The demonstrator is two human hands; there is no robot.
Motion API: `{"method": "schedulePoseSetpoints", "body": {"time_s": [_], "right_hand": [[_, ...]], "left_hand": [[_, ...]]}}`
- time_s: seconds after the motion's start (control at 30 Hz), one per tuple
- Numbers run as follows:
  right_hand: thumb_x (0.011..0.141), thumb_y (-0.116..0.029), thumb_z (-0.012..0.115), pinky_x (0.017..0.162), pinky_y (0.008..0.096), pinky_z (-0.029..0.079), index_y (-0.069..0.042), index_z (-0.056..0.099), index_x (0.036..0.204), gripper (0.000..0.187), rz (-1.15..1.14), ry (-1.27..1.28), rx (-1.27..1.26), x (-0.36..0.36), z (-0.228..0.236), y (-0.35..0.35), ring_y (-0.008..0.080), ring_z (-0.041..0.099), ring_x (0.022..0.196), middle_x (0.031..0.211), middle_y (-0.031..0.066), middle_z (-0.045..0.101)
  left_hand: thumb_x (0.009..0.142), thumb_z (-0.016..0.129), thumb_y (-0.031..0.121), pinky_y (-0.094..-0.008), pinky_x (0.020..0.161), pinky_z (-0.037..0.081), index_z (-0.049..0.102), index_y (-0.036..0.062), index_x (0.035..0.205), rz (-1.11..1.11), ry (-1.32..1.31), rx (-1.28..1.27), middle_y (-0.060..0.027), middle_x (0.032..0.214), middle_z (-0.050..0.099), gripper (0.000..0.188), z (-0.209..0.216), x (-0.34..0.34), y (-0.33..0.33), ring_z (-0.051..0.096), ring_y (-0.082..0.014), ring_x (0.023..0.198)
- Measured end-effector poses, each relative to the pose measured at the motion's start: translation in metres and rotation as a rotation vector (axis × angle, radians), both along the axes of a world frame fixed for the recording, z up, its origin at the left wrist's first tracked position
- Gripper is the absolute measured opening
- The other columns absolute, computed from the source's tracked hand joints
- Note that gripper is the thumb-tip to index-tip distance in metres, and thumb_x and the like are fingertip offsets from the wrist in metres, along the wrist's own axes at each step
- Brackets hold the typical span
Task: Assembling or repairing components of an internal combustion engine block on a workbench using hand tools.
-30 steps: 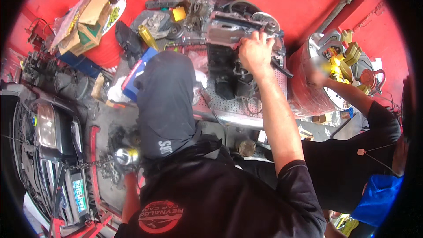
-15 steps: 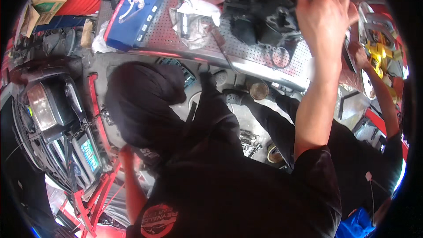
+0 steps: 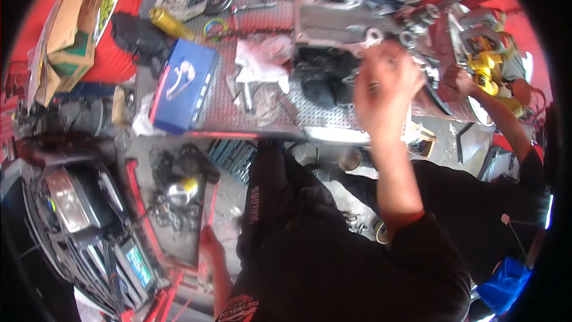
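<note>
My right hand [image 3: 390, 74] is over the workbench with its fingers bent. It is blurred, and what lies beneath the fingers is hidden. Close by its left side rests a black engine part [image 3: 325, 77], beside a larger grey metal casting [image 3: 339, 18]. Down at the lower left hangs my left hand [image 3: 211, 249], seen small and smeared, near a red metal bar [image 3: 208, 217]; I cannot make out anything in its fingers.
On the perforated bench [image 3: 208, 107] are a blue box [image 3: 185, 83], a pale cloth [image 3: 262, 62] and a yellow can [image 3: 170, 22]. A co-worker's hand [image 3: 459, 80] is at the right, near a yellow tool [image 3: 485, 74]. A car front [image 3: 83, 214] stands at the left.
The view has shifted and shows more of the bench's far side. My right hand has moved left and nearer over the black part. A dark cloth-covered shape has left the floor area at the left.
</note>
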State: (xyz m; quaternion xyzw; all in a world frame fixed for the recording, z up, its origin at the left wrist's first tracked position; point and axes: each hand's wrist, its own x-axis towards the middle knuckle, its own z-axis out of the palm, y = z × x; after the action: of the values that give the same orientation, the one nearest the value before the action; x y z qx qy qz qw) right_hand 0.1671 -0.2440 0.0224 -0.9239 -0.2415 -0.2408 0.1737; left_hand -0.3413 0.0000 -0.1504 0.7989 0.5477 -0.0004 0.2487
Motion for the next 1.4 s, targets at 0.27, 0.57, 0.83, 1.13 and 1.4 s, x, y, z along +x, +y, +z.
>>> {"method": "schedulePoseSetpoints", "body": {"time_s": [0.27, 0.57, 0.83, 1.13, 1.4], "right_hand": [[0.099, -0.046, 0.065, 0.081, 0.0387, 0.054, 0.002, 0.045, 0.146, 0.070, 0.210, 1.421, 0.570, -0.179, -0.087, 0.043, 0.0273, 0.068, 0.089, 0.098, 0.0131, 0.069], [0.104, -0.020, 0.055, 0.080, 0.0351, 0.053, 0.002, 0.069, 0.102, 0.026, 0.017, 0.762, 0.773, -0.144, -0.066, 0.003, 0.0269, 0.069, 0.088, 0.095, 0.0177, 0.070], [0.110, -0.036, 0.047, 0.068, 0.0346, 0.049, 0.000, 0.064, 0.100, 0.041, -0.257, 0.897, 1.016, -0.137, -0.075, -0.020, 0.0156, 0.062, 0.074, 0.079, 0.0083, 0.068], [0.110, -0.041, 0.047, 0.080, 0.0325, 0.054, 0.005, 0.056, 0.111, 0.047, -0.462, 1.096, 1.237, -0.161, -0.097, 0.010, 0.0187, 0.069, 0.087, 0.088, 0.0125, 0.071], [0.108, -0.032, 0.055, 0.082, 0.0363, 0.056, 0.003, 0.065, 0.106, 0.036, -0.329, 1.140, 1.085, -0.147, -0.064, 0.048, 0.0210, 0.071, 0.088, 0.096, 0.0136, 0.073]], "left_hand": [[0.097, 0.063, 0.013, -0.0472, 0.077, 0.054, 0.069, 0.0076, 0.125, -0.669, -0.493, -0.007, -0.0197, 0.104, 0.066, 0.030, 0.050, 0.236, -0.054, 0.065, -0.0399, 0.088], [0.092, 0.066, 0.002, -0.0449, 0.081, 0.056, 0.056, 0.0093, 0.145, -0.793, -0.618, -0.311, -0.0239, 0.113, 0.069, 0.054, 0.064, 0.309, -0.100, 0.070, -0.0415, 0.095], [0.102, 0.045, 0.020, -0.0541, 0.090, 0.051, 0.051, 0.0002, 0.139, -1.147, 0.235, -0.242, -0.0337, 0.103, 0.068, 0.042, -0.078, 0.396, -0.029, 0.067, -0.0463, 0.101], [0.105, 0.038, 0.020, -0.0519, 0.096, 0.053, 0.044, -0.0044, 0.144, -1.131, 0.196, -0.190, -0.0306, 0.112, 0.068, 0.046, -0.127, 0.470, 0.002, 0.067, -0.0424, 0.110], [0.094, 0.057, 0.008, -0.0482, 0.083, 0.056, 0.036, -0.0049, 0.151, -0.924, -0.091, 0.095, -0.0307, 0.104, 0.069, 0.062, -0.127, 0.495, 0.071, 0.070, -0.0428, 0.096]]}}
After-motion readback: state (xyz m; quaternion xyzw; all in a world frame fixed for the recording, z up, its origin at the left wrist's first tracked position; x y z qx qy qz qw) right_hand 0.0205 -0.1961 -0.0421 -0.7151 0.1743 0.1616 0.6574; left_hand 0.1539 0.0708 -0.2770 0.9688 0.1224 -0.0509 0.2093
